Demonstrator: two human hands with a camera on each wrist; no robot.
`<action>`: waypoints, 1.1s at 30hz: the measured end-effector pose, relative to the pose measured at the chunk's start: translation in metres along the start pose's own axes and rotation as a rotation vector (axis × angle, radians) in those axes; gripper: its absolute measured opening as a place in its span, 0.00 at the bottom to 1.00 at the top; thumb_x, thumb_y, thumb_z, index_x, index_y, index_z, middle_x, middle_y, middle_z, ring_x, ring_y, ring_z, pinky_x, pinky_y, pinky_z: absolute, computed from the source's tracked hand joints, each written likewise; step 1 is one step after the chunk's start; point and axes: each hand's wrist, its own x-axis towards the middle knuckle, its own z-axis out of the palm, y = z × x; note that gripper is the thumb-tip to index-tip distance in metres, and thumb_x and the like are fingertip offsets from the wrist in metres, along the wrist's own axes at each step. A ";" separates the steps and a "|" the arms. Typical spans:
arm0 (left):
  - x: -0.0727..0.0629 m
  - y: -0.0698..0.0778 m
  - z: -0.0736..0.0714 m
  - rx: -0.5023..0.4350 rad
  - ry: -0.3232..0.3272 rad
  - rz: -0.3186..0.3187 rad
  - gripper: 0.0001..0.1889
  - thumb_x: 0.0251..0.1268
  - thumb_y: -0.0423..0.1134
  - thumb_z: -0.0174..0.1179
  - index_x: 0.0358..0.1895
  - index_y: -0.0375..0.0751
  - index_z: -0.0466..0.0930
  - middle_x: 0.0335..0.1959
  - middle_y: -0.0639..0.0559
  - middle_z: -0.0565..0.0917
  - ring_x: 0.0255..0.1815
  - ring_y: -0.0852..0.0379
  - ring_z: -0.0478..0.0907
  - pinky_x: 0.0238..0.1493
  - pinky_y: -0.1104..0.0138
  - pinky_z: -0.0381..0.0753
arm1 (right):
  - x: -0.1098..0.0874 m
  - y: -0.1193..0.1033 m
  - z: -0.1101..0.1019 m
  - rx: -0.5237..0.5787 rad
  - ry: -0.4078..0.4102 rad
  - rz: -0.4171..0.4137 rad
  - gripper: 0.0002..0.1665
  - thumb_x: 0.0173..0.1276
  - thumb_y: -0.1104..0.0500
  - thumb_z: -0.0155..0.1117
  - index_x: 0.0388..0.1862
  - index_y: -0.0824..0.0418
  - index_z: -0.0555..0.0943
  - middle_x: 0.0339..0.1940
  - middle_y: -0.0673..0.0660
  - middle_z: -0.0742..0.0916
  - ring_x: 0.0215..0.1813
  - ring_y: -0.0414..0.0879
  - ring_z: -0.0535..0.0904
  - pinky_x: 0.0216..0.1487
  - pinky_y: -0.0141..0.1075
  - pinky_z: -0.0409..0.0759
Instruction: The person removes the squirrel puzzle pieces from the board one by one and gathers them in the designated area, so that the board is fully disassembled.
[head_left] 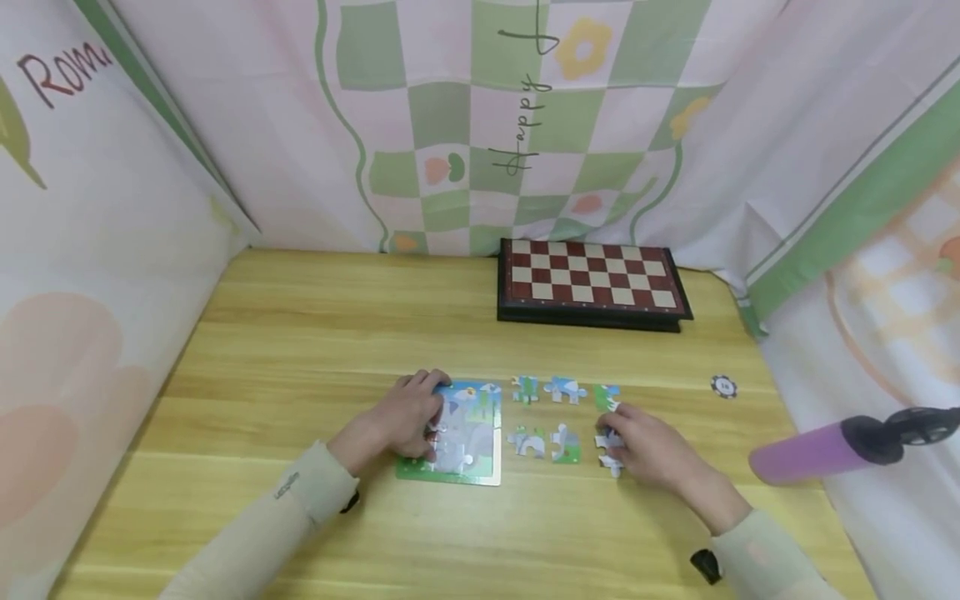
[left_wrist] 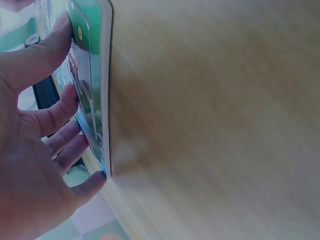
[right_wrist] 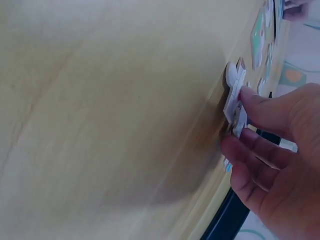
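A jigsaw puzzle in a tray (head_left: 486, 479) lies on the table, its picture partly hidden by my left hand (head_left: 408, 418). That hand's fingertips rest on the puzzle's left part; in the left wrist view the thumb (left_wrist: 59, 42) and little finger touch it, the fingers spread. To the right, my right hand (head_left: 651, 446) pinches a puzzle piece (right_wrist: 235, 95) between thumb and fingers, at the table surface. Loose pieces lie between the hands in two rows, among them a grey-and-green piece (head_left: 566, 446) and a blue-and-white piece (head_left: 565, 389).
A folded chessboard box (head_left: 592, 279) stands at the back of the table. On the right are a poker chip (head_left: 723, 386) and a purple bottle (head_left: 806, 454) with a black cap. Patterned curtains (head_left: 442, 108) enclose the table at the back and sides.
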 end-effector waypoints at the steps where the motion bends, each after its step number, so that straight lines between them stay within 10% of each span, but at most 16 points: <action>1: 0.000 0.000 0.000 -0.003 0.001 0.002 0.23 0.44 0.57 0.83 0.27 0.53 0.75 0.79 0.46 0.64 0.78 0.44 0.63 0.81 0.42 0.66 | 0.000 -0.001 0.000 -0.016 0.006 -0.005 0.20 0.58 0.64 0.78 0.50 0.61 0.85 0.42 0.55 0.86 0.39 0.44 0.83 0.41 0.43 0.89; 11: -0.001 -0.001 -0.004 -0.014 -0.006 0.012 0.24 0.43 0.57 0.83 0.27 0.52 0.75 0.79 0.45 0.64 0.78 0.42 0.63 0.81 0.42 0.65 | 0.007 -0.021 -0.007 -0.047 0.008 -0.022 0.24 0.59 0.63 0.78 0.56 0.61 0.83 0.45 0.54 0.86 0.41 0.44 0.83 0.38 0.37 0.87; 22: 0.000 -0.002 -0.003 -0.018 -0.009 0.014 0.23 0.45 0.57 0.82 0.28 0.52 0.76 0.79 0.45 0.64 0.78 0.43 0.64 0.81 0.42 0.65 | 0.062 -0.095 -0.002 0.021 0.043 -0.287 0.21 0.66 0.61 0.71 0.57 0.63 0.83 0.50 0.58 0.89 0.50 0.50 0.87 0.53 0.44 0.90; 33: 0.000 -0.004 -0.001 -0.024 0.010 0.031 0.23 0.45 0.57 0.82 0.29 0.51 0.76 0.78 0.45 0.66 0.76 0.44 0.66 0.79 0.42 0.68 | 0.083 -0.159 0.026 0.036 0.027 -0.360 0.37 0.66 0.51 0.74 0.69 0.65 0.74 0.43 0.59 0.92 0.52 0.55 0.88 0.55 0.46 0.90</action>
